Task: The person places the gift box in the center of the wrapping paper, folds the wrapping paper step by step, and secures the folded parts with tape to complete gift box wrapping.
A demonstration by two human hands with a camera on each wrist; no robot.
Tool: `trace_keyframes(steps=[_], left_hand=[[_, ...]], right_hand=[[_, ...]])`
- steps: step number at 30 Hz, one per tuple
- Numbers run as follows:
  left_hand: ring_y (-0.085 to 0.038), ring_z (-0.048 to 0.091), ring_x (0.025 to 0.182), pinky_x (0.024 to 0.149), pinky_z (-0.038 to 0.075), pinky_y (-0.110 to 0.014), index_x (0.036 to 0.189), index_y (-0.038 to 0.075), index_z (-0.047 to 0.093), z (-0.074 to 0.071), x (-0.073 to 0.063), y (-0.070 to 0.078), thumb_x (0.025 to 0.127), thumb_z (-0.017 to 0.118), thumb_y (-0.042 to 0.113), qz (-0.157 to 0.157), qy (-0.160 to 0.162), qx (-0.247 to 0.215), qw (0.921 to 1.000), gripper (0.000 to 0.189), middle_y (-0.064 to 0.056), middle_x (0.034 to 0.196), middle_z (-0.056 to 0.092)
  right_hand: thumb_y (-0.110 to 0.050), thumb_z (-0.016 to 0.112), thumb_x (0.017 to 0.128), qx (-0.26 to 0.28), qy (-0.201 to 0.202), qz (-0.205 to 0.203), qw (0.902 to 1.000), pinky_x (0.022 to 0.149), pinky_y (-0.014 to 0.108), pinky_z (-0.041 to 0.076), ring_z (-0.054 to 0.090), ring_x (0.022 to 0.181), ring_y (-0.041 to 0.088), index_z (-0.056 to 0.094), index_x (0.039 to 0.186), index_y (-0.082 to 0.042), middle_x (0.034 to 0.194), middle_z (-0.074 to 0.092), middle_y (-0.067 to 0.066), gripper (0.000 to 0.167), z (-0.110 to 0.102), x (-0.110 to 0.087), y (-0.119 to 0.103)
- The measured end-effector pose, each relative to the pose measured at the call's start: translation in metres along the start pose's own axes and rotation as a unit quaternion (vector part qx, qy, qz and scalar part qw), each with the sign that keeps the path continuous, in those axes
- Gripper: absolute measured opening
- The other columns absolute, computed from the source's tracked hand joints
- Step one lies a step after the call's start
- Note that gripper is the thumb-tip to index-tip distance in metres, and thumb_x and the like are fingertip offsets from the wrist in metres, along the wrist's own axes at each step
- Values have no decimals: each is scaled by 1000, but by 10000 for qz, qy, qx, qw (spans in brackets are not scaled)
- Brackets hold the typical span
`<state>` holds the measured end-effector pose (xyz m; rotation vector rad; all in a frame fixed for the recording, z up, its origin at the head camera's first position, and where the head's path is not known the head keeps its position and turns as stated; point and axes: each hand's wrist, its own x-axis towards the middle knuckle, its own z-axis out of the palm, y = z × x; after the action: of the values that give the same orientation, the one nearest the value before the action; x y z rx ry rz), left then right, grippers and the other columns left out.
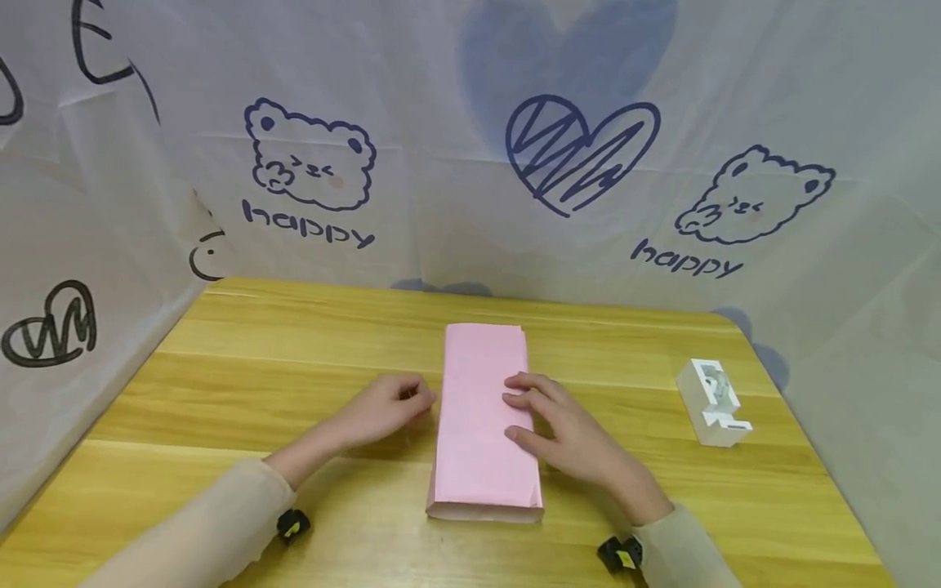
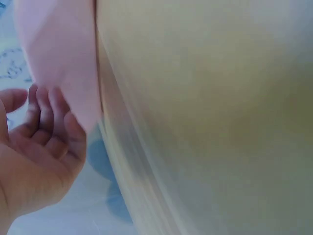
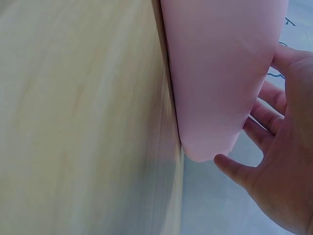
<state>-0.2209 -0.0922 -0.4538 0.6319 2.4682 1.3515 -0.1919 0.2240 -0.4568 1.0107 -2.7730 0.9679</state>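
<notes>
A long pink paper tube, wrapped like a flat box, lies lengthwise on the table, its near end showing an opening. My right hand rests on its right edge, fingers spread over the top face. Beside the tube's left edge is my left hand, its fingers loosely bent and holding nothing. From the left wrist, those fingertips overlap the pink paper. In the right wrist view, the thumb and fingers of the right hand lie along the side of the pink tube.
A white tape dispenser with a clear roll stands at the right of the wooden table. Behind the table hangs a white cloth with drawn bears, hearts and lettering.
</notes>
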Motion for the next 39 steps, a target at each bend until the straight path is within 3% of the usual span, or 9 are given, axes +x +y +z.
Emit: trace_keyframes(steps=[5,11,18,23,29,33,39], left_hand=[[-15,53,65,59,48,-29,92,4,69,-9,41,-12,107,57,20,145,664,402,9969,26,-9,77,64],[-17,57,65,64,49,-32,93,4,68,-13,70,-20,110,51,25,-108,883,490,9948,32,-13,78,67],[-18,54,67,65,46,-30,91,1,64,-9,82,-20,109,51,44,-343,829,389,9952,49,-6,73,59],[-19,52,65,64,45,-31,88,-2,61,-6,86,-16,110,49,39,-289,774,338,9960,48,-6,69,56],[-18,52,68,64,45,-30,88,2,60,-5,88,-15,112,47,31,-147,669,363,9970,40,-16,80,63],[-20,54,70,66,46,-31,88,6,61,-4,90,-14,112,46,33,-418,713,208,9964,39,-17,84,64],[-22,55,71,66,46,-31,89,2,61,-5,95,-11,111,45,32,-714,954,-49,9929,41,-16,84,63]], right_hand=[[-37,68,101,-10,15,-11,10000,123,50,32,39,149,27,62,142,-10,158,44,-1,50,0,-1,2],[-38,68,101,25,23,-27,10000,123,49,33,40,149,26,62,142,-10,157,45,-1,50,1,0,1],[-38,68,101,48,2,5,10000,122,48,35,40,148,24,63,141,-11,157,45,-2,48,1,-1,1],[-38,68,101,49,-2,47,10000,122,48,35,40,149,24,62,141,-10,157,44,-3,48,0,-1,1],[-39,67,101,64,-39,106,9999,122,47,35,39,149,23,62,141,-10,158,44,-3,50,-2,0,1],[-40,67,102,39,-28,91,9999,123,47,34,39,149,23,62,141,-10,158,44,-4,50,-1,-1,2],[-39,67,102,19,16,4,10000,123,47,34,39,149,23,62,141,-10,157,44,-3,49,0,-1,3]])
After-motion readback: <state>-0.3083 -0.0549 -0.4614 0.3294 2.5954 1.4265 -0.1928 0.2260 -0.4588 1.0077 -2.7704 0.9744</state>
